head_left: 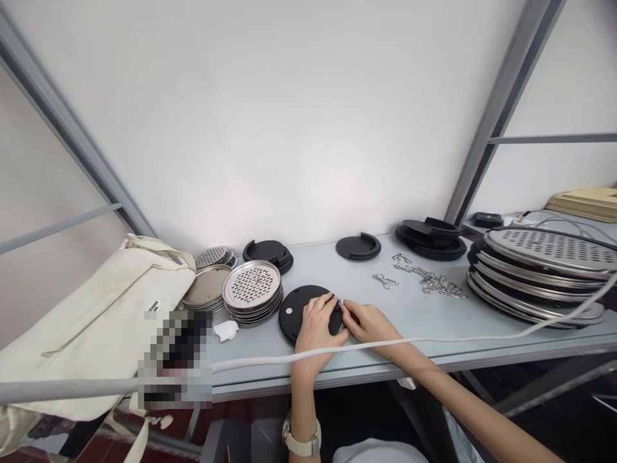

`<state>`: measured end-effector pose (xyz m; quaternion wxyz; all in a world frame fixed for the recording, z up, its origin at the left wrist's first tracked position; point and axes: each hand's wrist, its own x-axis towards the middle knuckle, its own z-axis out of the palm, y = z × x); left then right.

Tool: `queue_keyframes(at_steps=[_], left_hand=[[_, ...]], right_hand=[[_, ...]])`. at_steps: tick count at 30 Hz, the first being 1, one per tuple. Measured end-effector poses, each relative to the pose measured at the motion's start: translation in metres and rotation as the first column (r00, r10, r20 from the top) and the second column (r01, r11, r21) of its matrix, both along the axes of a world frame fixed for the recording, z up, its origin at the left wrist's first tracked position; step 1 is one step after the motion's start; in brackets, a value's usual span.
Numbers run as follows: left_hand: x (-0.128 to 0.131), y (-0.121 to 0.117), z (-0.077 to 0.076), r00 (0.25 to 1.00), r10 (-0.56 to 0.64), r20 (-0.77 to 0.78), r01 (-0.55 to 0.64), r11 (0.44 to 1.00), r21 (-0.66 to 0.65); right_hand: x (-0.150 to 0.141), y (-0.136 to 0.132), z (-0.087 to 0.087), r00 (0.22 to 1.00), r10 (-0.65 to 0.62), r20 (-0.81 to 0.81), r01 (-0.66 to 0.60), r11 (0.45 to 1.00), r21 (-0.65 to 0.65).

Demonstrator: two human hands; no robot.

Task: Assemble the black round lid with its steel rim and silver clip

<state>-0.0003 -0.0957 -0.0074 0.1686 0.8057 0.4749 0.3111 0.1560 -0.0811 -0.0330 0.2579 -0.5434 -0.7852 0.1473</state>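
Disc (299,298) near the front edge of the bench (315,265) could skid if the left hand (317,323), spread atop it, eases while the right hand (370,323), apparently pinching a metal clip (340,304), pushes.

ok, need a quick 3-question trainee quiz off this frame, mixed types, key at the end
1. True or false: the pale wristband is worn on the right wrist.

2. What lies directly under the left hand?
a) a perforated metal disc
b) a black disc
c) a cream bag

3. Fill in the blank: as seen in the picture, the loose metal clips lie on the table to the ______ of the black disc.

Key:
1. False; it is on the left wrist.
2. b
3. right
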Motion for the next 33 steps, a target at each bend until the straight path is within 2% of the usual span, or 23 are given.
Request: queue_keyframes(at_steps=[15, 24, 33], left_hand=[[-0.0009, 0.0011, -0.0016, 1.0, -0.022, -0.005, 0.022, 1.0, -0.007], [-0.0008, 0.0013, -0.0007, 1.0, -0.022, -0.004, 0.022, 1.0, -0.007], [-0.0006, 0.0002, 0.0009, 1.0, -0.014, -0.005, 0.014, 1.0, -0.01]], right_hand=[[-0.0001, -0.0018, 0.0037, 0.999, -0.019, -0.027, 0.018, 1.0, -0.004], [-0.0008, 0.0004, 0.0026, 0.999, -0.032, 0.036, 0.032, 0.999, 0.003], [-0.0007, -0.0016, 0.0046, 0.999, -0.023, -0.024, 0.023, 1.0, -0.012]])
